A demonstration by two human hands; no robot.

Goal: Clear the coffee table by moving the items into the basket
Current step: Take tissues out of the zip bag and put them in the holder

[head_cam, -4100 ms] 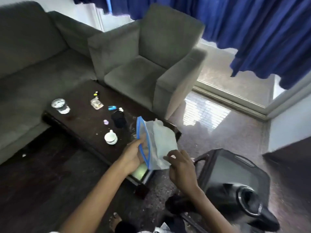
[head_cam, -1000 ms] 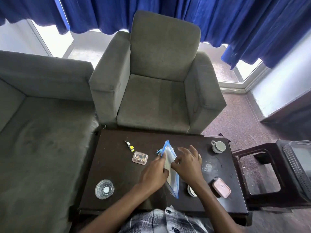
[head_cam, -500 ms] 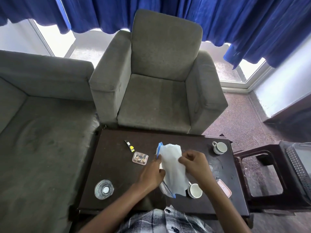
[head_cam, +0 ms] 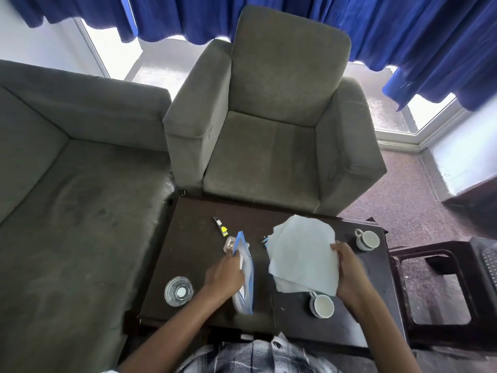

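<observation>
Paper sheets (head_cam: 301, 261) in right hand (head_cam: 349, 270)

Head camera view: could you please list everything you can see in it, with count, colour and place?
coffee table: one, dark brown, bottom centre
zip bag: one, clear with blue edge, above the table
paper sheets: a few, white, above the table
glass: one, clear, table's near left
near cup: one, white, table's front
far cup: one, white, table's far right
small tool: one, yellow and black, table's far side
clear box: one, partly behind the bag
armchair: one, grey, beyond the table
sofa: one, grey, left
curtains: blue, top
stool: one, dark, right of the table
basket: one, dark, right edge, cut off
left hand: holds the zip bag
right hand: holds the paper sheets
</observation>
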